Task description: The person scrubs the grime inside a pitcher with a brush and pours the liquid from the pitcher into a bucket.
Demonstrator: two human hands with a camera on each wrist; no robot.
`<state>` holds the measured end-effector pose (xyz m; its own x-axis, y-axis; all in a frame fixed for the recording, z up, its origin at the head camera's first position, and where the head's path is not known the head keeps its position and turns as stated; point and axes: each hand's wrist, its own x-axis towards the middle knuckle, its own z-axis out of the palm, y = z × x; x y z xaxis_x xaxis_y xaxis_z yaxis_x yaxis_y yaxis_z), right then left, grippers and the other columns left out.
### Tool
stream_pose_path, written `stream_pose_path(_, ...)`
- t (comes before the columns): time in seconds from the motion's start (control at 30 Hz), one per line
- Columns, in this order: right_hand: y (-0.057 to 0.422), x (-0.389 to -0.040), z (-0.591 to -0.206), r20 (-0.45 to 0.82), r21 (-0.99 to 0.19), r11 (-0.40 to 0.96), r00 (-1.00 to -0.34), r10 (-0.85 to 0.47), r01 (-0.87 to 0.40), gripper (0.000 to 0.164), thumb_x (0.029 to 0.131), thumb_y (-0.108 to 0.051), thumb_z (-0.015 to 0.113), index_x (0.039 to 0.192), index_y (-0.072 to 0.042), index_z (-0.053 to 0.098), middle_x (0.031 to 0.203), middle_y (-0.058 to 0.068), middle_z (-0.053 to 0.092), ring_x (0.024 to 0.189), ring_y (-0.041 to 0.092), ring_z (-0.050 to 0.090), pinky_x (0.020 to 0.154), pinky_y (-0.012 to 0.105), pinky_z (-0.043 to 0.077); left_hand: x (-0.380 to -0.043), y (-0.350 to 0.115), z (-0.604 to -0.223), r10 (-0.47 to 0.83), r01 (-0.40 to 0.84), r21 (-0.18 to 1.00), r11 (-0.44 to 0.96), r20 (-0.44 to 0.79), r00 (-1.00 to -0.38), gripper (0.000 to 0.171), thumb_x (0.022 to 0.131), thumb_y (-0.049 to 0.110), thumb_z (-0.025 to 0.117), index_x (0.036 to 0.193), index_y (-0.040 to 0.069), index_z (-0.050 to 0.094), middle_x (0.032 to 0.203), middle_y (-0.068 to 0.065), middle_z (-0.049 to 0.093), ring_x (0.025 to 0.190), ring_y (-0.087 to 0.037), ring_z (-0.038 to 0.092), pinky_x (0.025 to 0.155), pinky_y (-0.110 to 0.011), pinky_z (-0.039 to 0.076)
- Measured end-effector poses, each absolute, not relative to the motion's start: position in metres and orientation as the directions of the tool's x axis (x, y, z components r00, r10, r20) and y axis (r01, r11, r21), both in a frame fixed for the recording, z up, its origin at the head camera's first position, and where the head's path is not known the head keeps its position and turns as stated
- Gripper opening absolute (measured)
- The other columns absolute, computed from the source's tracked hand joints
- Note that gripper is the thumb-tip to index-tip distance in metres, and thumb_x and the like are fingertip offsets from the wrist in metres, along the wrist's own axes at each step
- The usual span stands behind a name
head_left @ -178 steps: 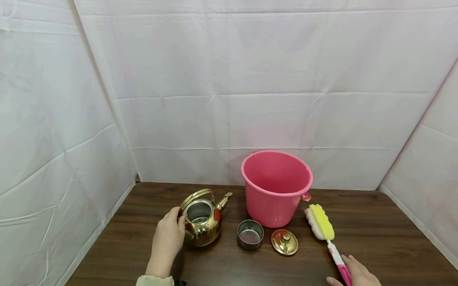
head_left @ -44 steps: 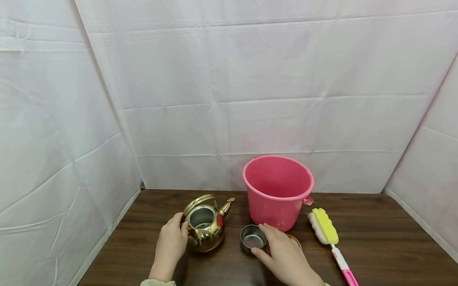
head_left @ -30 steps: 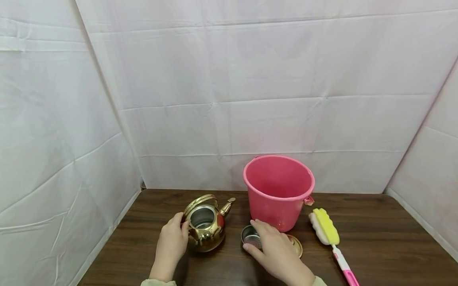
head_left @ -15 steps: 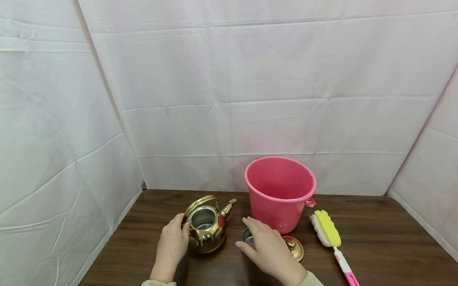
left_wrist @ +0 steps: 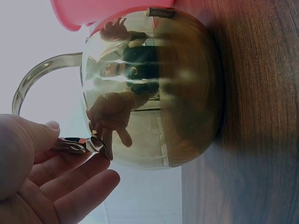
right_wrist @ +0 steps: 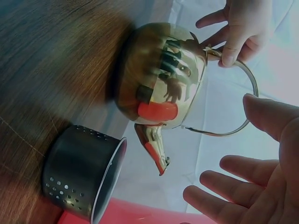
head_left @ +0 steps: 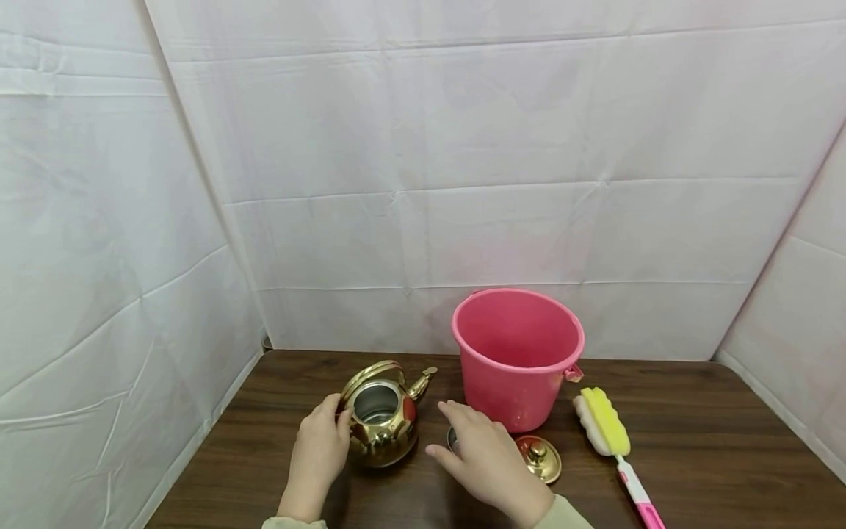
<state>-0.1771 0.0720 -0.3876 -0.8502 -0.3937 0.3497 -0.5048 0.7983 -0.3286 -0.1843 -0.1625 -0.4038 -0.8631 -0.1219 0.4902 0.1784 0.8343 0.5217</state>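
Observation:
A gold teapot (head_left: 385,444) stands lidless and upright on the dark wooden table, its spout pointing away to the right. My left hand (head_left: 322,444) pinches the base of the teapot's arched handle (left_wrist: 44,67) between thumb and fingers. My right hand (head_left: 489,455) hovers palm down with its fingers spread, holding nothing. In the head view it covers most of the metal strainer basket (right_wrist: 81,170), which stands on the table with holes in its side. Just right of that hand lies the round gold lid (head_left: 543,461), knob up.
Behind the strainer basket stands a pink bucket (head_left: 505,400). A sponge brush (head_left: 606,425) with a yellow and white head and a pink and white handle lies at the right. White cloth walls (head_left: 423,242) enclose the table's back and sides.
My right hand has left the sponge brush's handle and come left over the strainer basket, drifting further left and uncovering the lid. My left hand keeps its hold on the teapot handle.

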Motion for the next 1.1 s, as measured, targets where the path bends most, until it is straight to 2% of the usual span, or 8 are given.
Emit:
stream_pose_path(0.6,0.066,-0.190,-0.392,0.264,-0.360,0.807,-0.881,-0.392,-0.467,0.060,0.086,-0.045,0.063,0.131,-0.006,0.053,0.130,0.013,0.058,0.117,0.031,0.057,0.087,0.053,0.049,-0.184,-0.163,-0.404,-0.122,0.176,0.525,0.833,0.484,-0.867,0.017,0.090,0.009,0.062,0.102,-0.003,0.061,0.089,-0.018,0.066,0.079,-0.033,0.067,0.062,-0.043,0.053)
stream_pose_path(1.1,0.052,-0.205,-0.389,0.267,-0.368,0.795,-0.874,-0.406,-0.482,0.060,0.087,-0.043,0.064,0.133,-0.006,0.052,0.129,0.012,0.059,0.117,0.030,0.057,0.087,0.052,0.049,-0.184,-0.163,-0.404,-0.122,0.182,0.518,0.836,0.498,-0.859,0.017,0.089,0.008,0.063,0.101,-0.003,0.061,0.089,-0.018,0.067,0.080,-0.034,0.067,0.063,-0.044,0.054)
